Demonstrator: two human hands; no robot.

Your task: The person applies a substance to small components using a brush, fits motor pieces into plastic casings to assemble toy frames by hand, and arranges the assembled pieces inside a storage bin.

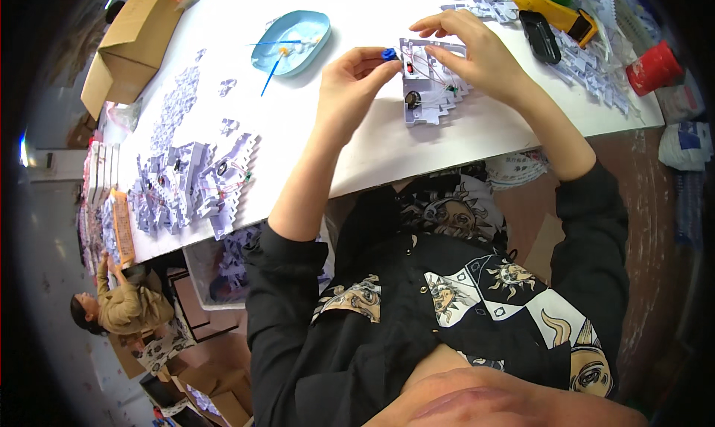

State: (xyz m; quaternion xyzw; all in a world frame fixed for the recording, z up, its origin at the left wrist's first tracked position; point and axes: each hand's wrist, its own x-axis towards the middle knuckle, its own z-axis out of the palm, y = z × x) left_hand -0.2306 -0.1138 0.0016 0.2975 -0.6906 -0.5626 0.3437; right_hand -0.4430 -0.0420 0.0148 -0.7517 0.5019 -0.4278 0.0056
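Observation:
A pale lilac plastic housing (430, 116) with a stepped, jagged edge lies on the white table before me. Inside it show thin wires, a small red part and a round dark component (412, 99). At its upper left corner, my left hand (348, 88) pinches a small dark blue piece (389, 54) between thumb and fingers. My right hand (488, 58) is over the housing's upper right side, fingers apart and thumb reaching across its top part. Whether that thumb touches the housing, I cannot tell.
A light blue dish (322, 43) with two blue sticks stands left of centre. More wired housings (186, 185) and small pale pieces (175, 110) lie at left, near a cardboard box (138, 47). A black tray (540, 37), yellow tool (547, 13) and red container (654, 68) sit at right. Another person (134, 304) works at lower left.

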